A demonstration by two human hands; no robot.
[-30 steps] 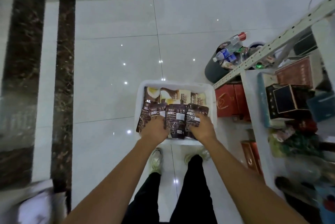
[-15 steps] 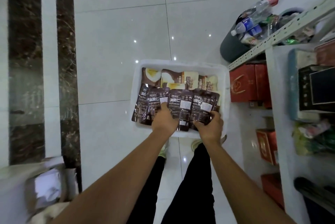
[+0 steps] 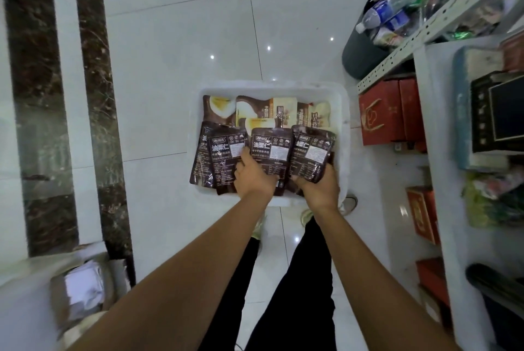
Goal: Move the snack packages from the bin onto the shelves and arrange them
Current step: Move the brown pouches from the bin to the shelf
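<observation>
The dark packages [image 3: 224,152] now stand fanned and lifted above the bin [image 3: 344,112]. The left hand [image 3: 255,177] grips their lower edges with curled fingers; the right hand [image 3: 317,187] holds the rightmost package [image 3: 312,152]. Carrying to the shelves [image 3: 436,208] seems next.

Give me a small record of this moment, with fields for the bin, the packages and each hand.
bin: white bin on the floor, beside the shelf
near row: dark brown packages, fanned and overlapping
far row: egg-picture packages, lying flat
left hand: holds the dark brown packages, thumb on top
right hand: grips the rightmost one's lower edge
</observation>
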